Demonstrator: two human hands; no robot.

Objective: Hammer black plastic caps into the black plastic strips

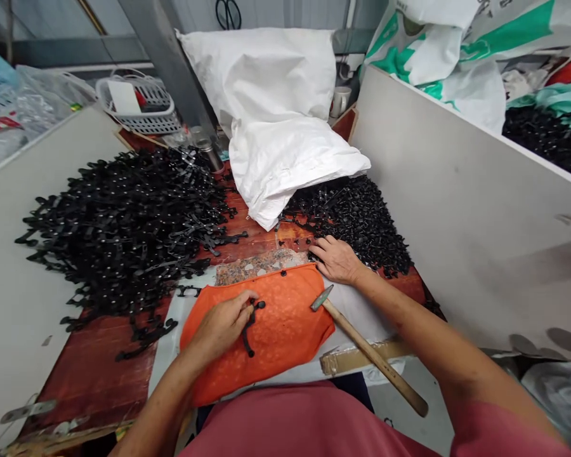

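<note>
My left hand (pixel 228 320) pinches a narrow black branched part (pixel 250 335) with rounded ends, above the orange cloth (pixel 285 324). My right hand (pixel 335 259) is at the cloth's far right corner, beside the heap of small black pieces (pixel 361 216). Its fingers are curled down, and their tips hide whatever is between them. A hammer (pixel 361 343) with a wooden handle lies on the right, its metal head on the cloth's edge and its handle reaching past the table's front edge. One small black piece (pixel 283 273) rests near the cloth's far edge.
To the left is a large heap of black branched parts (pixel 137 222). A white sack (pixel 285 127) leans at the back, partly over the small pieces. Pale boards (pixel 466 203) wall in both sides. A speckled stone slab (pixel 252 266) shows behind the cloth; a grey basket (pixel 140 105) stands back left.
</note>
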